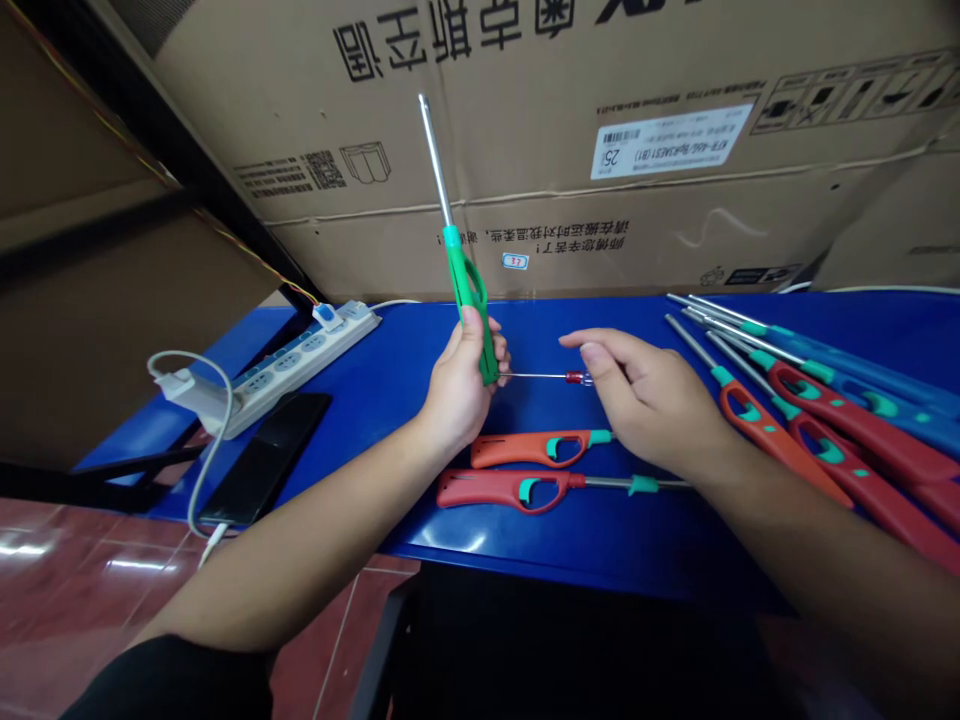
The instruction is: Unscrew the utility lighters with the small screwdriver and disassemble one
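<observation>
- left hand (457, 385): closed firmly around the handle of a green lighter (465, 285), raised above the table, with the metal shaft tilted up and away
- right hand (645, 405): open and empty, with fingers (592, 350) loosely extended, just beside a thin rod (540, 376) with a red end; contact with it impossible to tell
- thin rod: nearly level, between the hands, one end at the foot of the green lighter
- below the hands: orange lighter (532, 448) and red lighter (510, 490), side by side on a blue table (390, 400), shafts pointing right, close to the right wrist
- right end of the table: blue lighters (877, 375) and red lighters (862, 460), lying in an overlapping fan, shafts pointing up and left
- left of the hands: power strip (300, 365) with a white plug (180, 385), grey cable (225, 420) and black phone (262, 460) beside it
- behind the table: cardboard box (525, 130), printed with upside-down chinese characters, bearing a white label (671, 140)
- below the table's edge: red tile floor (67, 590)
</observation>
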`<state>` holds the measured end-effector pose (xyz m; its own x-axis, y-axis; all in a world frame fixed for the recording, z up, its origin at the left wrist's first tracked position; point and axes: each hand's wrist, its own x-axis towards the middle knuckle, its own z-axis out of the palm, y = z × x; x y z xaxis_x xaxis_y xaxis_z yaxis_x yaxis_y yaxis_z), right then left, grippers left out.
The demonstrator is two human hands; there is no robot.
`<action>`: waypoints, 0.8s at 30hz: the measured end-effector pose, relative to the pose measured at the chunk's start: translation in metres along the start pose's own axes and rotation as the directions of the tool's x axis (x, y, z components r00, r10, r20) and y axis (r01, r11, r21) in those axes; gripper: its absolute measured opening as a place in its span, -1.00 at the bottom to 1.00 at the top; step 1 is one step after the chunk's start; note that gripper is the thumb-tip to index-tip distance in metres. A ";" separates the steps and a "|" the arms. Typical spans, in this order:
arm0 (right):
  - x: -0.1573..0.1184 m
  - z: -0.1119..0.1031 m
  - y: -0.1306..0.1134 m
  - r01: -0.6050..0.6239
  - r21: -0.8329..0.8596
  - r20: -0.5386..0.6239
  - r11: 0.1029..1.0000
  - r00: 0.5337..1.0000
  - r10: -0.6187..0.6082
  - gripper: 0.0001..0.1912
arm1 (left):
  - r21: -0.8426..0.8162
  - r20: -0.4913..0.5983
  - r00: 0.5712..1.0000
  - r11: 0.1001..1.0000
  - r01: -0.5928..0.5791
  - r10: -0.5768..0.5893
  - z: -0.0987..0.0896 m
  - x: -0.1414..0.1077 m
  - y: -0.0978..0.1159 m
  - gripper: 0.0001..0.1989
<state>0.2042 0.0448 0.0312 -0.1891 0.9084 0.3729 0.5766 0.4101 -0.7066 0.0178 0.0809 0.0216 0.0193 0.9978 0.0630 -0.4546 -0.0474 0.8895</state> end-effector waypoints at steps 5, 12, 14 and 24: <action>0.000 -0.003 0.000 0.082 0.087 0.054 0.993 0.995 -0.087 -0.42 | 0.009 -0.004 1.000 1.000 -0.003 0.003 -0.002 0.001 -0.001 -0.56; 0.001 -0.006 0.001 0.052 0.031 0.104 0.998 0.993 -0.055 -0.66 | 0.046 -0.005 1.000 0.999 -0.028 0.028 -0.003 0.001 -0.003 -0.55; 0.000 -0.006 0.001 0.092 0.081 0.086 0.992 0.991 -0.099 -0.52 | 0.042 -0.008 1.000 0.999 -0.024 0.025 -0.004 0.002 -0.004 -0.56; 0.000 -0.006 0.000 0.065 0.096 0.070 0.993 0.995 -0.071 -0.53 | 0.042 -0.014 1.000 0.999 -0.018 0.018 -0.003 0.002 -0.003 -0.59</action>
<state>0.2084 0.0442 0.0350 -0.2850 0.8803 0.3794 0.4840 0.4738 -0.7357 0.0168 0.0830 0.0175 -0.0017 0.9974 0.0726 -0.4168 -0.0667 0.9065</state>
